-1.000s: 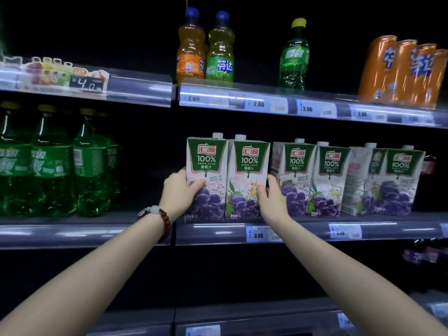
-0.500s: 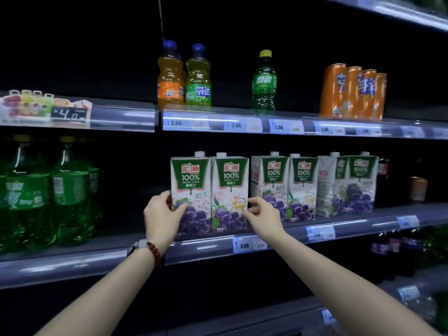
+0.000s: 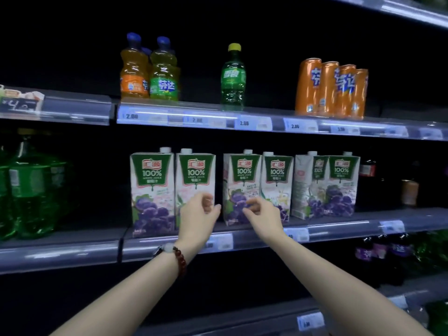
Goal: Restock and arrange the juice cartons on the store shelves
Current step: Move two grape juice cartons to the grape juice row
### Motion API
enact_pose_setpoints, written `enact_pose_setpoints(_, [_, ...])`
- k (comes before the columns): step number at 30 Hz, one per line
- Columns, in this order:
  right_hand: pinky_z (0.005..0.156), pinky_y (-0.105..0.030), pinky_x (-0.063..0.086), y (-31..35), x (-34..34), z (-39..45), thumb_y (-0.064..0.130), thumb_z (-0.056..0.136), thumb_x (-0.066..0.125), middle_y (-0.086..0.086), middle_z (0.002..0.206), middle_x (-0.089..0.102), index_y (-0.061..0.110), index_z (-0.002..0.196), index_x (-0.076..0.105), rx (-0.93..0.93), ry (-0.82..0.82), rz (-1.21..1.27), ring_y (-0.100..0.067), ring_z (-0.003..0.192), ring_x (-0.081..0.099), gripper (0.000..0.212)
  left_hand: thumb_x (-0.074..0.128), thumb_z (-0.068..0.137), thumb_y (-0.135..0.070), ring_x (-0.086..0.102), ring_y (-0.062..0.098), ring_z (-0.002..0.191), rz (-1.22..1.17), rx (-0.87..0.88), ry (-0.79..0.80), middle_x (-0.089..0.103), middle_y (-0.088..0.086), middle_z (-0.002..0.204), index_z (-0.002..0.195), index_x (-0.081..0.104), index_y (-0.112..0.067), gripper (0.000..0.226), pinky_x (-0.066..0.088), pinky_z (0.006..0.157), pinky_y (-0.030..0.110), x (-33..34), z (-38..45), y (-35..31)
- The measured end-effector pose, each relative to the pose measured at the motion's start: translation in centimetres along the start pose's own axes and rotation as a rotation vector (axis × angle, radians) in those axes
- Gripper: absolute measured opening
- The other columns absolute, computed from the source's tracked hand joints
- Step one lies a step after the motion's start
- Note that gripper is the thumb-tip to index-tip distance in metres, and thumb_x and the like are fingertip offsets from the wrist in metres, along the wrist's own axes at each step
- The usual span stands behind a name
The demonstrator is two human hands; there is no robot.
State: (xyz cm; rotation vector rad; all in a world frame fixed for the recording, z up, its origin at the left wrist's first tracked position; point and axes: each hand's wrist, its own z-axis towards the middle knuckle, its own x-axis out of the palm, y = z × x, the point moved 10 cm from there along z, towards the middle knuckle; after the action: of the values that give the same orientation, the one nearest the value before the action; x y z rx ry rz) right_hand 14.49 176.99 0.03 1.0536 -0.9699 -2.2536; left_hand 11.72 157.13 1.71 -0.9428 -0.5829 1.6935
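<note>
Six grape juice cartons [image 3: 196, 187] are stood upright, fronts outward, along the middle shelf [image 3: 339, 225], behind the left hand [image 3: 197, 214] and right hand [image 3: 263, 215], both loosely curled, nothing held.

Six white-and-green grape juice cartons [image 3: 242, 187] stand upright along the middle shelf's [image 3: 339, 225] front edge — in three close pairs, with gaps between — the fifth turned askew.
</note>
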Motion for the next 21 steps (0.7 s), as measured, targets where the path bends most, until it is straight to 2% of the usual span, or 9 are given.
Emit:
enact_pose_setpoints(3, [0.075, -0.024, 0.041, -3.4, -5.1, 1.7, 0.020, 0.090, 0.064, -0.003, 0.100, 0.063, 0.008, 0.113, 0.059, 0.070, -0.129, 0.051, -0.016, 0.085, 0.058, 0.026, 0.069, 0.087, -0.028, 0.054, 0.016, 0.099, -0.026, -0.122, 0.120, 0.056, 0.001, 0.106, 0.133, 0.049, -0.006, 0.055, 0.041, 0.086, 0.025, 5.3, 0.2, -0.1])
enact_pose_setpoints(6, [0.083, -0.033, 0.045, -6.3, -9.0, 3.6, 0.027, 0.090, 0.063, -0.010, 0.122, 0.059, 0.009, 0.127, 0.049, 0.112, -0.203, 0.010, -0.021, 0.101, 0.056, 0.042, 0.065, 0.088, -0.036, 0.052, 0.027, 0.119, 0.069, -0.209, 0.091, 0.055, 0.011, 0.130, 0.145, 0.032, -0.003, 0.073, 0.042, 0.094, 0.032, 8.0, 0.7, 0.2])
enact_pose_setpoints(8, [0.098, -0.042, 0.043, -8.0, -9.7, 4.5, 0.034, 0.089, 0.064, -0.011, 0.137, 0.052, 0.009, 0.137, 0.041, 0.147, -0.171, -0.004, -0.027, 0.120, 0.052, 0.059, 0.065, 0.088, -0.038, 0.047, 0.030, 0.128, 0.122, -0.263, 0.044, 0.048, 0.015, 0.142, 0.148, 0.024, -0.001, 0.081, 0.041, 0.099, 0.035, 8.8, 1.0, 0.8])
enact_pose_setpoints(10, [0.099, -0.041, 0.041, -9.2, -9.0, 5.1, 0.041, 0.088, 0.064, -0.012, 0.142, 0.049, 0.009, 0.144, 0.034, 0.154, -0.088, -0.001, -0.026, 0.122, 0.050, 0.071, 0.064, 0.089, -0.038, 0.045, 0.031, 0.130, 0.140, -0.308, 0.019, 0.044, 0.016, 0.145, 0.149, 0.020, -0.001, 0.084, 0.041, 0.101, 0.037, 9.4, 1.2, 1.5])
enact_pose_setpoints(12, [0.101, -0.040, 0.040, -9.8, -7.7, 5.7, 0.045, 0.088, 0.062, -0.012, 0.144, 0.047, 0.011, 0.147, 0.030, 0.129, 0.003, 0.011, -0.026, 0.125, 0.048, 0.075, 0.063, 0.089, -0.038, 0.045, 0.033, 0.130, 0.163, -0.345, -0.004, 0.044, 0.019, 0.145, 0.149, 0.020, 0.000, 0.083, 0.041, 0.102, 0.038, 9.7, 1.6, 2.2])
enact_pose_setpoints(14, [0.105, -0.042, 0.037, -10.2, -6.4, 6.2, 0.045, 0.089, 0.061, -0.011, 0.145, 0.045, 0.013, 0.148, 0.027, 0.111, 0.068, 0.032, -0.029, 0.131, 0.043, 0.075, 0.061, 0.091, -0.038, 0.049, 0.035, 0.126, 0.186, -0.375, -0.021, 0.049, 0.020, 0.140, 0.146, 0.026, 0.001, 0.076, 0.043, 0.096, 0.037, 9.8, 2.1, 2.8])
enact_pose_setpoints(16, [0.099, -0.039, 0.040, -10.1, -5.8, 6.8, 0.041, 0.088, 0.064, -0.010, 0.139, 0.052, 0.013, 0.145, 0.032, 0.088, 0.076, 0.085, -0.025, 0.118, 0.050, 0.071, 0.060, 0.092, -0.035, 0.054, 0.034, 0.118, 0.199, -0.380, -0.025, 0.056, 0.019, 0.130, 0.137, 0.038, -0.002, 0.060, 0.044, 0.089, 0.034, 10.0, 2.6, 3.2])
enact_pose_setpoints(18, [0.093, -0.037, 0.042, -10.1, -5.8, 7.3, 0.036, 0.085, 0.069, -0.009, 0.132, 0.058, 0.014, 0.139, 0.038, 0.079, 0.045, 0.142, -0.020, 0.105, 0.052, 0.066, 0.060, 0.092, -0.032, 0.058, 0.033, 0.112, 0.196, -0.368, -0.033, 0.062, 0.017, 0.121, 0.125, 0.048, -0.006, 0.044, 0.047, 0.093, 0.036, 10.1, 3.0, 3.3])
enact_pose_setpoints(21, [0.103, -0.043, 0.040, -10.1, -5.5, 7.8, 0.029, 0.084, 0.071, -0.007, 0.138, 0.054, 0.016, 0.142, 0.036, 0.069, 0.065, 0.193, -0.023, 0.118, 0.051, 0.069, 0.062, 0.091, -0.031, 0.060, 0.031, 0.105, 0.171, -0.354, -0.043, 0.063, 0.014, 0.112, 0.116, 0.051, -0.005, 0.037, 0.050, 0.093, 0.042, 10.0, 3.1, 3.3])
